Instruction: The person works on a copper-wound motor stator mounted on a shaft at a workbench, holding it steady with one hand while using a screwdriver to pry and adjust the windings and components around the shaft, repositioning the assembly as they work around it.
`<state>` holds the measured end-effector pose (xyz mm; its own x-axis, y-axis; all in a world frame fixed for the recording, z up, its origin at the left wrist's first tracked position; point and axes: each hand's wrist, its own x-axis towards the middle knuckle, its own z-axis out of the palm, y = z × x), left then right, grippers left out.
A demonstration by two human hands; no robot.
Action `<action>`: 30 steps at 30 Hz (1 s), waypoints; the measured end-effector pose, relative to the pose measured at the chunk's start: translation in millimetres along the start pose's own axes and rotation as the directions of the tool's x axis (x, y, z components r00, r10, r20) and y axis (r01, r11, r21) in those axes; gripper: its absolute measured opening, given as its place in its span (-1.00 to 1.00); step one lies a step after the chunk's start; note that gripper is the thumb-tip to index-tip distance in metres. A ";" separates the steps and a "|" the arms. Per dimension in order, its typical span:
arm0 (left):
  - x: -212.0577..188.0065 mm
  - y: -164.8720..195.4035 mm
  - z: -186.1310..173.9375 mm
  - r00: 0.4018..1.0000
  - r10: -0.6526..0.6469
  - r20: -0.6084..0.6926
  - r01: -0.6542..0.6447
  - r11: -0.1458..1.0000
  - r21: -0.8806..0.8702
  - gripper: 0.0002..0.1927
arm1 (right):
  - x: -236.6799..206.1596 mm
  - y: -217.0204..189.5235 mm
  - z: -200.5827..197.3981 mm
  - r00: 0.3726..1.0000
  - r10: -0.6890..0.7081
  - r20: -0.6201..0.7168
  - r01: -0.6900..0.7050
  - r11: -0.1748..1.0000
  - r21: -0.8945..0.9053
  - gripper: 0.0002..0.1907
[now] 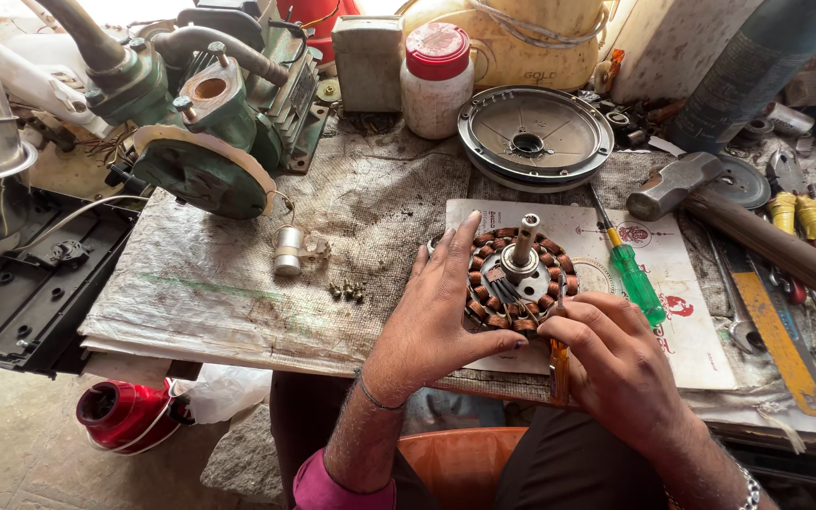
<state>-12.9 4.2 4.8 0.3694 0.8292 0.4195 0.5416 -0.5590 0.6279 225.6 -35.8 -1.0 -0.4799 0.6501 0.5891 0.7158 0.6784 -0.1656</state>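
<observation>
Head view: dead centre of the frame sits a fan stator (518, 280) with copper windings and a shaft sticking up, lying on a white printed sheet (672, 312) on the desk (238, 274). The left hand (441, 307) is flat against the stator's left edge, fingers spread, steadying it, nothing gripped. The right hand (606, 364), lower right, has its grip closed around an orange-handled screwdriver (559, 364) with the tip up at the windings. A green screwdriver (633, 269) lies just right of the stator, a hammer (710, 203) further right, small brass screws (348, 290) to the left. My worry: if that tip slips it could nick the copper wire, or the stator skates on the paper.
</observation>
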 end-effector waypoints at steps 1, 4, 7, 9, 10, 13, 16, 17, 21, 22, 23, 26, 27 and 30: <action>0.3 -0.1 0.1 1.000 -0.003 0.004 0.003 1.000 0.001 0.39 | 0.0 -0.4 -0.2 1.000 -0.006 -0.004 0.006 1.000 -0.010 -0.48; 2.2 0.0 0.1 1.000 -0.005 0.010 0.005 1.000 0.000 0.39 | 0.3 -1.1 -1.1 1.000 -0.020 -0.016 0.019 0.999 -0.033 -0.48; 1.1 0.4 -0.1 1.000 0.003 0.003 -0.003 1.000 -0.008 0.38 | 0.2 -1.9 -1.8 1.000 -0.021 -0.017 0.021 0.999 -0.037 -0.47; 0.9 0.4 0.3 1.000 0.018 -0.004 -0.018 1.000 -0.007 0.37 | 0.5 -1.7 -1.9 1.000 -0.014 -0.009 0.014 0.999 -0.039 -0.45; 1.3 0.3 0.5 1.000 0.017 -0.002 -0.017 1.000 -0.008 0.37 | 0.4 -1.7 -2.1 1.000 -0.012 -0.009 0.012 0.999 -0.039 -0.45; 1.7 0.4 0.5 1.000 0.014 0.001 -0.014 1.000 -0.016 0.36 | -0.2 -1.8 -2.3 1.000 -0.011 -0.012 0.011 0.999 -0.033 -0.45; 2.0 1.1 0.0 1.000 0.013 0.001 -0.013 1.000 -0.019 0.36 | -0.1 -1.1 -1.8 0.999 -0.022 -0.024 0.021 1.000 -0.023 -0.47; 2.5 1.4 0.0 1.000 0.011 0.002 -0.011 1.000 -0.011 0.36 | 0.0 -0.8 -1.7 0.999 -0.024 -0.027 0.024 0.999 -0.021 -0.48; 2.6 2.4 -0.7 1.000 0.002 0.010 -0.002 1.000 0.001 0.35 | -0.7 -2.1 -1.8 0.999 -0.015 -0.029 0.014 0.999 -0.041 -0.50; 2.8 2.7 -0.6 1.000 -0.003 0.012 0.003 1.000 0.001 0.35 | -0.4 -2.1 -2.0 0.999 -0.013 -0.029 0.012 0.999 -0.040 -0.50; 3.0 2.8 -0.6 1.000 -0.007 0.014 0.007 1.000 0.002 0.35 | 0.2 -2.0 -1.9 0.999 -0.012 -0.030 0.011 0.999 -0.039 -0.51; 3.4 2.7 -0.3 1.000 -0.003 0.020 0.002 1.000 0.009 0.36 | 1.1 -2.3 -2.1 1.000 -0.014 -0.026 0.014 1.000 -0.022 -0.51; 3.9 2.6 -0.2 1.000 0.003 0.020 -0.003 1.000 0.013 0.36 | 1.3 -2.1 -2.6 1.000 -0.018 -0.024 0.017 1.000 -0.014 -0.51; 3.6 1.8 0.1 1.000 -0.006 0.020 0.006 1.000 -0.010 0.36 | 1.3 -2.1 -2.7 1.000 -0.019 -0.024 0.018 1.000 -0.021 -0.50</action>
<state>-10.5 6.2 7.4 0.3809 0.8322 0.4029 0.5366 -0.5538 0.6366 224.8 -37.2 2.3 -0.4813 0.6289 0.6107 0.7175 0.6828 -0.1376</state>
